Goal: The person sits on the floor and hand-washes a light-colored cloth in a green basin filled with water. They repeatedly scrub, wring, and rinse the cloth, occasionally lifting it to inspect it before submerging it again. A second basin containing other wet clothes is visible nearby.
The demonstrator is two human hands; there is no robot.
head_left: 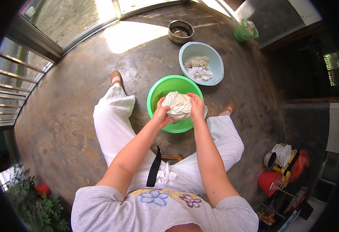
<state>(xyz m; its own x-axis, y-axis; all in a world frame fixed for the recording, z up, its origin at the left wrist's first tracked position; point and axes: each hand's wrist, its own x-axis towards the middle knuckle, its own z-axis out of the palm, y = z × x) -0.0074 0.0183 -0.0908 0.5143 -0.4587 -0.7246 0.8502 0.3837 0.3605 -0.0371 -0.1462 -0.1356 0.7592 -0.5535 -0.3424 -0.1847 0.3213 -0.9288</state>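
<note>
A bunched, cream-white cloth (pixel 177 105) is held between my two hands above a bright green basin (pixel 165 82). My left hand (pixel 162 113) grips the cloth's left side, and my right hand (pixel 196 105) grips its right side with the fingers over the edge. The cloth's folds hide most of the inside of the basin. Just beyond it, to the right, stands a pale blue basin (pixel 214 58) with a beige cloth (pixel 199 62) and a white cloth (pixel 200 74) crumpled in it.
My legs spread on either side of the green basin. Farther off stand a metal pot (pixel 180 32) and a green bin (pixel 245 31). A red bucket (pixel 269 183) and assorted items crowd the lower right. Leafy plants (pixel 41 205) fill the lower left, below a barred glass door (pixel 16 77).
</note>
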